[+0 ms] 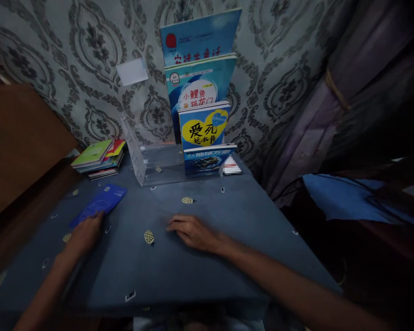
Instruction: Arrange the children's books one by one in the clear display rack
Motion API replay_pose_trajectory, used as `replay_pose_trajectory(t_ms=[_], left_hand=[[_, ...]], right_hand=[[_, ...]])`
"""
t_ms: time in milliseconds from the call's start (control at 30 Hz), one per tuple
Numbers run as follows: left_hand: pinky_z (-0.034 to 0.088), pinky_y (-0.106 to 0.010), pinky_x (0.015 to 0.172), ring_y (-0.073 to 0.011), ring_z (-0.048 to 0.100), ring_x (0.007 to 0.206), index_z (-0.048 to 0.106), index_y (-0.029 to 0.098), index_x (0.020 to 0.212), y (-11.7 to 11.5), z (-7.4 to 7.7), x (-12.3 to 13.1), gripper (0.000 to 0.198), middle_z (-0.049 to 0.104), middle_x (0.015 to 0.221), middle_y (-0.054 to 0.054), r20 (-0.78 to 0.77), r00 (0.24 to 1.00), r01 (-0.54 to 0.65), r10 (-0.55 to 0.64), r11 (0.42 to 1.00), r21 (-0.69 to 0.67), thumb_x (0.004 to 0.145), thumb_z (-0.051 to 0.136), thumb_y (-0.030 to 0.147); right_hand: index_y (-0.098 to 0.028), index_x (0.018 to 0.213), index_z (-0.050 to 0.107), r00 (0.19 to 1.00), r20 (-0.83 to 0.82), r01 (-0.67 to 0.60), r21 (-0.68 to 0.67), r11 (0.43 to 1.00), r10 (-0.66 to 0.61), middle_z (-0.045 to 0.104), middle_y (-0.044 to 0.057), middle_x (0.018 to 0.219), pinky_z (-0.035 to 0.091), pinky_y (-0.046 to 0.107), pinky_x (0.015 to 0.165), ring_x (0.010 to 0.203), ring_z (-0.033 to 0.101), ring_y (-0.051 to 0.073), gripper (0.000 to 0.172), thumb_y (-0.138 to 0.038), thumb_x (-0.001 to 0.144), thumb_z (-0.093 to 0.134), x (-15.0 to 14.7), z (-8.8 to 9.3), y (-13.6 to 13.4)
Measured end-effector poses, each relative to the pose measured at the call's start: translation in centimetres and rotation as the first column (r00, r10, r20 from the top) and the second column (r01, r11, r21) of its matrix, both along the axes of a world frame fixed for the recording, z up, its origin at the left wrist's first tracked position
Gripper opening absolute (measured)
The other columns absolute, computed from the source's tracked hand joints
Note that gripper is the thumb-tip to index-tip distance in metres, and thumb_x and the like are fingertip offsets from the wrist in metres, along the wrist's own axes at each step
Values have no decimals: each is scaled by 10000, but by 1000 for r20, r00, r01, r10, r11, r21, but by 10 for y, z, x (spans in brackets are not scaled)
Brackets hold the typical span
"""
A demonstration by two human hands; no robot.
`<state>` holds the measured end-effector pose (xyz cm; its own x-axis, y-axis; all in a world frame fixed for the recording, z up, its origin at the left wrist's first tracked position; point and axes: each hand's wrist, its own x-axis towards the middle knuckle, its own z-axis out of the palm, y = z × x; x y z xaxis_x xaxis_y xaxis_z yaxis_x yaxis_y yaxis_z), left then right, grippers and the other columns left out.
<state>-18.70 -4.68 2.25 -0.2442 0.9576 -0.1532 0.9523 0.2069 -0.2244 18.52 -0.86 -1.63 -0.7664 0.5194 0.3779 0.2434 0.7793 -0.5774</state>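
My left hand (88, 230) grips the near edge of a thin blue book (103, 202) at the left of the table; its fingers are closed there, partly hidden. Over the middle of the table is my right hand (191, 232), fingers bent and together, with nothing seen in them. Beyond it stands a clear acrylic book rack (136, 151). Several upright books fill its right side in steps: a blue book (207, 163) in front, a blue one with a yellow heart (204, 128), a teal book (224, 76) and a tall blue book (207, 34) behind.
A stack of books (98, 158) lies at the back left. The blue tablecloth (179, 271) has a pineapple print. A brown panel (24, 142) borders the left; a tied purple curtain (317, 115) and blue cloth (341, 197) are at the right. Patterned wallpaper (96, 46) backs the table.
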Motion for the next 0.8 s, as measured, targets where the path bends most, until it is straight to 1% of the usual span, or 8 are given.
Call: replay_pose_trajectory(t_ms=[67,167,233,333,500,600,667,800], left_hand=[[502,-444,1032,-304,587,1310,443,122,1514,-14,-2,22,690,560,1478,-126,2,999,33,-33,999,-42,837,311,87],[476,-435,1085,-285,480,1413,409,130,1539,-30,-4,56,719,446,1563,-117,14,992,124,-123,990,-71,837,295,24],[454,-427,1117,-272,429,1448,411,166,1542,-37,-4,75,739,428,1574,-101,56,980,195,-191,977,-85,826,320,4],[444,-420,1132,-265,389,1472,423,194,1537,-39,-3,99,758,412,1582,-88,91,963,260,-254,963,-74,812,348,-13],[476,-378,1098,-251,433,1446,473,250,1506,-35,2,127,740,473,1551,-64,146,932,345,-331,935,-81,827,353,-19],[500,-391,1072,-257,461,1428,464,244,1506,-38,0,142,724,525,1514,-88,158,892,439,-424,895,-77,842,355,-23],[511,-411,1060,-270,458,1430,443,233,1514,-41,-2,151,707,518,1519,-104,167,850,514,-499,855,-65,857,362,-17],[464,-454,1115,-286,439,1442,454,222,1492,-42,-2,171,645,535,1506,-108,264,727,657,-633,754,-1,885,407,11]], right_hand=[[-169,1132,723,1000,-16,5,11,1000,-4,729,85,1118,562,300,908,1003,707,178,327,-29,927,510,-1,-2,0],[-175,1114,724,998,-42,46,41,998,-44,726,87,1099,570,316,908,992,709,185,320,-36,933,499,-1,-5,1],[-192,1102,722,995,-66,73,75,995,-68,723,83,1091,576,321,901,987,705,187,328,-32,924,498,0,-6,1],[-192,1092,716,988,-129,99,144,985,-81,722,91,1088,584,319,888,993,697,194,323,-29,917,498,1,-4,-1],[-166,1090,702,980,-194,101,252,962,-52,729,107,1077,594,314,874,989,696,191,291,-59,951,469,2,4,-9],[-166,1077,698,975,-220,105,290,951,-40,729,100,1066,596,302,877,989,698,180,275,-65,956,473,2,6,-11],[-169,1073,698,972,-232,110,309,945,-37,729,96,1057,595,298,880,986,698,176,266,-69,956,481,2,7,-11],[-157,1060,699,968,-248,114,340,934,-27,732,104,1038,592,306,879,984,693,183,254,-74,962,480,4,13,-13]])
